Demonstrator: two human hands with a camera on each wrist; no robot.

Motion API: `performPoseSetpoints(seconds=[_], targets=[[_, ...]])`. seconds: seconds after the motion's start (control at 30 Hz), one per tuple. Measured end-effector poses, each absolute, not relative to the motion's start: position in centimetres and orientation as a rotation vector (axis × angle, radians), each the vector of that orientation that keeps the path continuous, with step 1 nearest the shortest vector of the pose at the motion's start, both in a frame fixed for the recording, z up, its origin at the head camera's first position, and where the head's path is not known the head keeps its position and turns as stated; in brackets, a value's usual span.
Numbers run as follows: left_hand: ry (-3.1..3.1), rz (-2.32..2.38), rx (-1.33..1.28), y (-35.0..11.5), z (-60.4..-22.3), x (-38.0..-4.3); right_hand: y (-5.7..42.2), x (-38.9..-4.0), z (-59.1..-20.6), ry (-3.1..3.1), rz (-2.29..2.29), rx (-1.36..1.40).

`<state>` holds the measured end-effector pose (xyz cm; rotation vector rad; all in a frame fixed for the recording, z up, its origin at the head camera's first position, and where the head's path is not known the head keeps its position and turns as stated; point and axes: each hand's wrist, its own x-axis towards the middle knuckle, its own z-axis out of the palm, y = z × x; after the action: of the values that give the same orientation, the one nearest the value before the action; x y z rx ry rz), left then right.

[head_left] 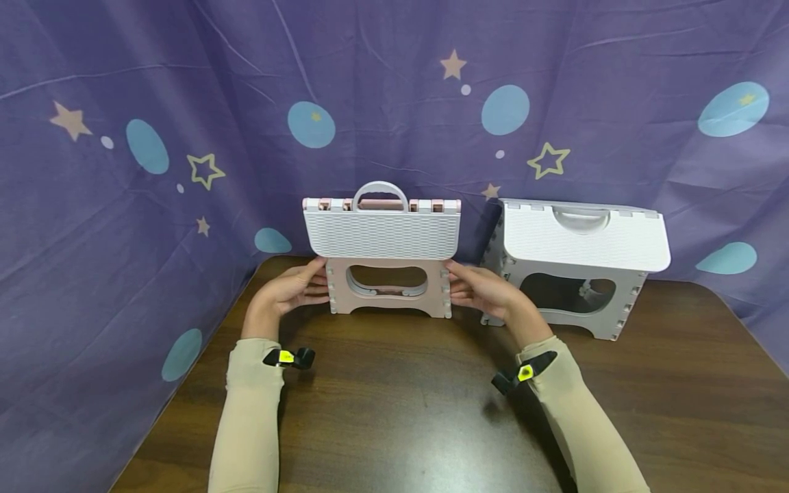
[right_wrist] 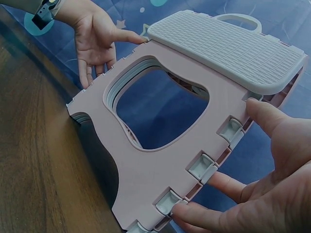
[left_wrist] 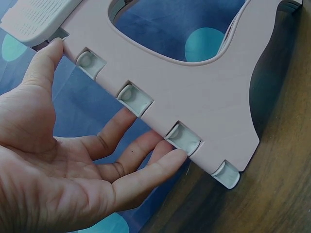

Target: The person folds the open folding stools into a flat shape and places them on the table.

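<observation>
A folding step stool (head_left: 382, 236), pink with a white textured top and a carry handle (head_left: 380, 186), stands on the table in the head view, its two top halves hanging down and its legs close together. My left hand (head_left: 292, 287) holds its left side edge; in the left wrist view the thumb (left_wrist: 44, 63) touches the upper corner and the fingers reach the hinged edge. My right hand (head_left: 483, 291) grips the opposite edge, thumb (right_wrist: 265, 114) just under the white top, fingertips at the hinges. An oval opening shows in the pink leg panel (right_wrist: 160, 167).
To the right stands a second folding stool (head_left: 585, 239), white and grey, unfolded, close behind my right hand. The brown wooden table (head_left: 401, 383) stretches toward me. A purple curtain (head_left: 401, 89) with stars and blue ovals hangs behind and at the left.
</observation>
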<state>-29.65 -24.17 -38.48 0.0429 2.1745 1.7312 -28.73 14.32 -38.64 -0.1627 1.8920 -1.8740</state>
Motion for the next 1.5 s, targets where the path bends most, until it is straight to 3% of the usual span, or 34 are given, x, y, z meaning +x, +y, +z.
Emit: performPoseSetpoints(seconds=[1.5], targets=[[2.125, 1.865, 0.289, -25.6, -39.3, -30.3, 14.4, -28.9, -38.7, 1.863, -1.908, -0.196]])
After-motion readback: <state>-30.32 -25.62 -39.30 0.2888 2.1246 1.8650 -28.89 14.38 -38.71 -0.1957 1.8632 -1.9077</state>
